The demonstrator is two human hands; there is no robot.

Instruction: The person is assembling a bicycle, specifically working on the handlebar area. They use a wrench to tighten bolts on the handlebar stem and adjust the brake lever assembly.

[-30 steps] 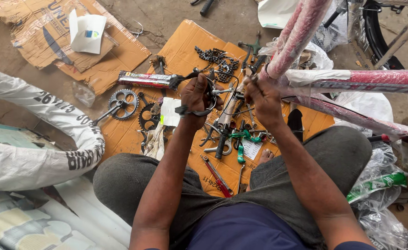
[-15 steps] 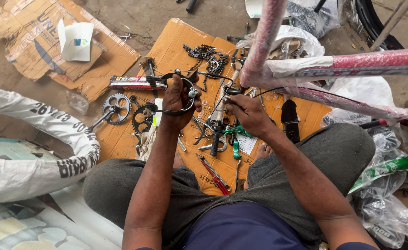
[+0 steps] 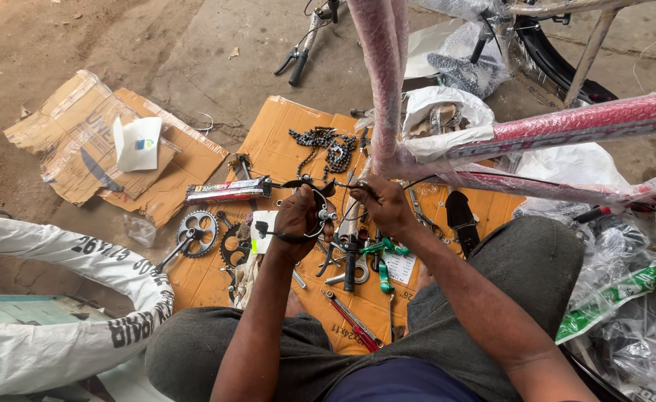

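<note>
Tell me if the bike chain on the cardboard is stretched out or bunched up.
Bunched up. The chain lies in loose coils and loops on the cardboard, beyond both hands and untouched by either.

On the cardboard lie two chainwheels (image 3: 197, 233), one chain (image 3: 320, 141) and one tube (image 3: 227, 191). There are two hands (image 3: 296, 220), and one white tyre (image 3: 67, 257) lies at the left. I count also one red screwdriver (image 3: 354, 321) and one white paper (image 3: 138, 144).

Bicycle repair spot: chain (image 3: 320, 145), wrenches (image 3: 346, 277), sprocket (image 3: 196, 233) on cardboard (image 3: 283, 141).
</note>
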